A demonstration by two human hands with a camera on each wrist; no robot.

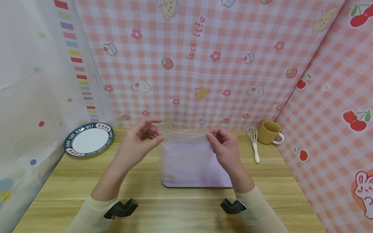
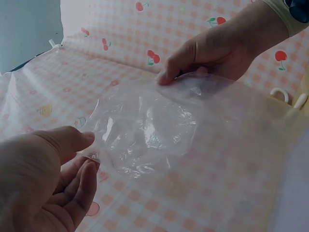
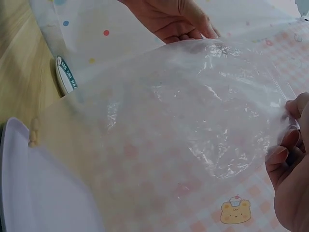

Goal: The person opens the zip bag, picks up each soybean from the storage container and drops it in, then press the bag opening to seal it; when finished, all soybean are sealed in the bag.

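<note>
A clear plastic bag (image 1: 186, 158) hangs upright between both hands, its mouth spread at the top. My left hand (image 1: 140, 139) pinches one side of the rim between thumb and fingers, the index finger held out. On the opposite side my right hand (image 1: 224, 145) pinches the rim with thumb and curled fingers. In the right wrist view a small tan piece (image 3: 34, 133) shows at the bag's bottom corner. Behind and below the bag lies a lilac tray (image 1: 224, 176), partly hidden by it. Shiny creases (image 2: 149, 128) run along the plastic near the mouth in the left wrist view.
A white plate (image 1: 88, 142) with a dark green patterned rim stands at the table's back left. At the back right are a whisk (image 1: 254, 142) with a white handle and a mustard mug (image 1: 268, 132). Checked cloth walls (image 1: 186, 74) border the wooden table (image 1: 140, 200).
</note>
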